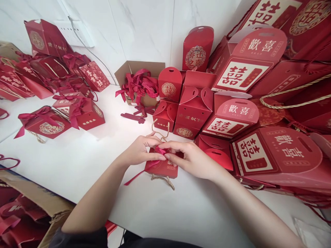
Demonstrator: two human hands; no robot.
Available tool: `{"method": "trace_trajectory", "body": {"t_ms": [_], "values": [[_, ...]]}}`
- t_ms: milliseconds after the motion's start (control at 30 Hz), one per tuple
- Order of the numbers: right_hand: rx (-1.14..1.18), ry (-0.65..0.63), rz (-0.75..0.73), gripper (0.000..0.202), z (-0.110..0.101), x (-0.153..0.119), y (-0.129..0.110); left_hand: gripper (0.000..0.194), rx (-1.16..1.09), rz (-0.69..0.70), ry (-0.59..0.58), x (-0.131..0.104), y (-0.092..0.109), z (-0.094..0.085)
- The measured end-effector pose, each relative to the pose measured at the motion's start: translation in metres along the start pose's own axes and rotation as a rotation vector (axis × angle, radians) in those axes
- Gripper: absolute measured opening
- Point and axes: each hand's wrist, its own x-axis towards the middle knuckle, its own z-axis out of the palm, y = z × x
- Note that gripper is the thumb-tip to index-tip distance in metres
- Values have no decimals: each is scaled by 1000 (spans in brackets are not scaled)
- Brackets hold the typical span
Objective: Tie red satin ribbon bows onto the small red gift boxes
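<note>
A small red gift box [169,171] with gold rope handles lies on the white table [103,155], in front of me. Both hands meet over its top at a dark pink ribbon [141,176], one tail of which trails left onto the table. My left hand [144,150] pinches the ribbon from the left, thumb and fingers closed. From the right, my right hand [181,155] pinches the same ribbon, its fingertips nearly touching the left thumb. The ribbon between the fingers is partly hidden.
An open cardboard box [120,75] of ribbons stands by the wall. Several red boxes [193,106] are stacked at the right. Ribbon-tied boxes [90,115] sit at the left. A carton [43,199] of red items is at the lower left.
</note>
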Motion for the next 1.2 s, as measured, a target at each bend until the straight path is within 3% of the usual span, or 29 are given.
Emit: {"method": "trace_trajectory", "body": {"t_ms": [133,233,333,533,733,867,1200], "values": [[-99,42,35,30,-1,-3,-7,23,2,-10,56,-1,2,2],[-134,171,91,24,-1,-4,-7,20,20,11,67,-1,5,5],[-206,241,55,17,3,0,-3,17,-52,-51,59,-2,8,6],[-149,243,-5,15,1,3,1,23,-261,-169,83,-4,10,7],[-104,175,89,21,-6,-1,-8,26,-260,-163,35,-4,10,2],[-86,233,120,23,3,3,-6,25,-200,-171,41,-4,9,2],[-95,202,-26,11,2,2,2,24,-293,-142,41,-2,8,1]]}}
